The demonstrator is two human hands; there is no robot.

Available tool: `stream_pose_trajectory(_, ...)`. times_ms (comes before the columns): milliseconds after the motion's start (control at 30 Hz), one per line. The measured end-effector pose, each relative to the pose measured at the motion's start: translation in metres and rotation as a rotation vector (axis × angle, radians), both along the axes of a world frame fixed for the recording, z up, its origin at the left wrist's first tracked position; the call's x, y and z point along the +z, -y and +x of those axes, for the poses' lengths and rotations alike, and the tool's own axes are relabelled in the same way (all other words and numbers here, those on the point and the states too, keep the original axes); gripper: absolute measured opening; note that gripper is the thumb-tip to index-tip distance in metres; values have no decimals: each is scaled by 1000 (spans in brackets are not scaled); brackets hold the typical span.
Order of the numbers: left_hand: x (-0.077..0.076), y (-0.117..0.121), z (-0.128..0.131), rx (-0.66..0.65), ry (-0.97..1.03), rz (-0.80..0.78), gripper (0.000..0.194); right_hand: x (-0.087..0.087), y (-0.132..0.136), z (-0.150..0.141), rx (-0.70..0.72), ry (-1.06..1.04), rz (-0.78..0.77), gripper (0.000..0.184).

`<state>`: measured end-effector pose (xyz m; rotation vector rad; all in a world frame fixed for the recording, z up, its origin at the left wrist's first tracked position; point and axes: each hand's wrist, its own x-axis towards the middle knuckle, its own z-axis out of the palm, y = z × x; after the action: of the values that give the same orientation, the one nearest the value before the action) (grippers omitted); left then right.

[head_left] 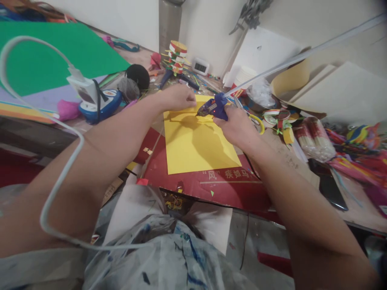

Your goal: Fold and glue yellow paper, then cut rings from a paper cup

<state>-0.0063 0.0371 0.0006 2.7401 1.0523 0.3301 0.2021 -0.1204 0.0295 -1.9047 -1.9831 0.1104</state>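
Note:
A blue hot glue gun (215, 107) is gripped in my right hand (237, 125). Its dark nozzle points left and meets a narrow yellow paper strip (183, 117) near the top of a yellow sheet (190, 151). At the sheet's upper left edge, my left hand (179, 98) rests with fingers curled together; what they pinch, if anything, is hidden. Under the sheet lies a dark red cardboard board (169, 183) with printed characters. Yellow-handled scissors (257, 124) lie just beyond my right hand.
A white cable (50, 197) loops across the left foreground. Farther left are a blue power socket (101, 105) and a green sheet (60, 56). A layered paper piece (177, 58) and a small digital clock (200, 67) stand behind. To the right are cotton swabs (316, 141) and a phone (328, 185).

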Motion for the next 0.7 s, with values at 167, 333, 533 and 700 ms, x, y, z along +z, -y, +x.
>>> stream_pose_trajectory(167,-4,-4,0,-10,20,44,43,7,15,-1,-11,25,-48,11)
stream_pose_trajectory(333,-1,-3,2,4,-22,40,44,0,-2,-11,-2,34,-19,20)
stream_pose_trajectory(533,1,-2,4,-21,2,69,39,-15,-10,-16,19,17,18,23)
stream_pose_trajectory(700,1,-2,5,53,-46,29,43,-12,-2,-14,26,1,-15,20)
